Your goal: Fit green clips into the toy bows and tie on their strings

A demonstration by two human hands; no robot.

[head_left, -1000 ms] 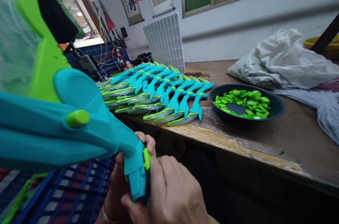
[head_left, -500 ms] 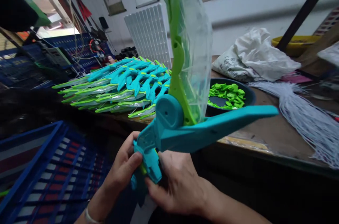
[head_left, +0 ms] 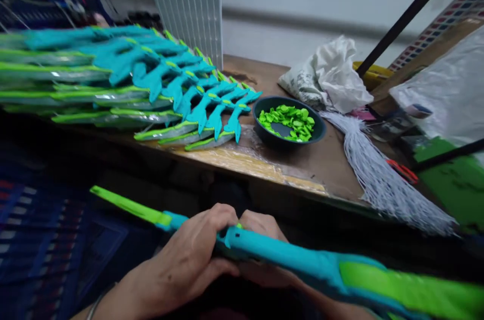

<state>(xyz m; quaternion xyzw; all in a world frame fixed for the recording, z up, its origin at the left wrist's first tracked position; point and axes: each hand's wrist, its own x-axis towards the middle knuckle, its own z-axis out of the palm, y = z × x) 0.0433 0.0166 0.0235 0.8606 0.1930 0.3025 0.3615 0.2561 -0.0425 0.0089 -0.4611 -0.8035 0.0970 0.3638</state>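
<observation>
A long teal-and-green plastic piece (head_left: 287,254), perhaps a toy part, lies nearly level across the lower view, low in front of the bench. My left hand (head_left: 189,254) is wrapped around its teal middle, fingers over the top and thumb below. Just to the right, my right hand (head_left: 262,227) grips the same piece at its middle, mostly hidden behind it. A narrow lime-green end (head_left: 128,204) sticks out to the left. The wider green end runs out of view at the right.
Stacked teal-and-green pieces (head_left: 181,83) cover the left of the bench (head_left: 333,158). A dark bowl (head_left: 289,143) holds small green parts (head_left: 302,121). Farther right are a white sack (head_left: 328,73), a bundle of pale strings (head_left: 366,164) and red-handled scissors (head_left: 403,171). A blue crate (head_left: 49,254) stands lower left.
The piece has swung from upright, with its clear-panelled part raised, to nearly level and lower. Both hands still hold it. My view has turned downward and to the right.
</observation>
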